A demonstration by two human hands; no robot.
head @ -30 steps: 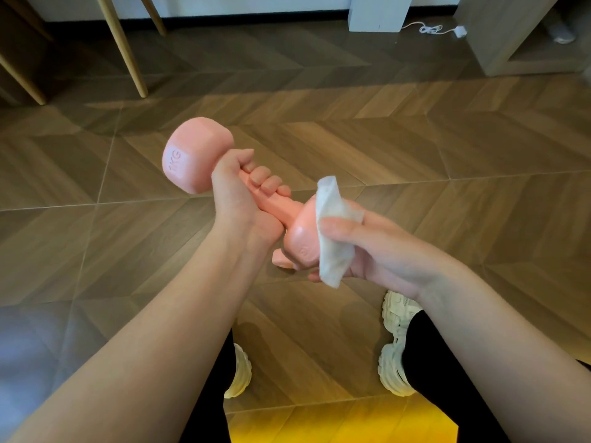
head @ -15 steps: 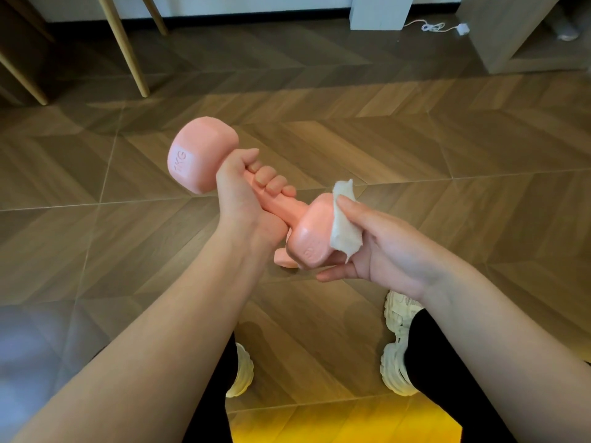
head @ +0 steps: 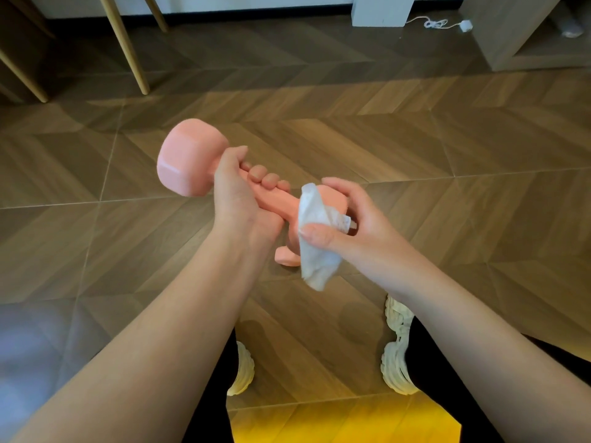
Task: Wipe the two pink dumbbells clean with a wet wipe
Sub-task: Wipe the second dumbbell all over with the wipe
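Dumbbell [head: 188,161] in left hand [head: 240,203], wipe [head: 316,260] in right hand [head: 364,225].

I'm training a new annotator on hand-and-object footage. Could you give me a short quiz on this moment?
1. True or false: the left hand grips the dumbbell by its handle.
2. The wet wipe lies against which part of the dumbbell? A) the head farther from the person B) the head nearer the person C) the middle of the handle
3. Which hand holds the wet wipe?

Key: 1 true; 2 B; 3 the right hand.
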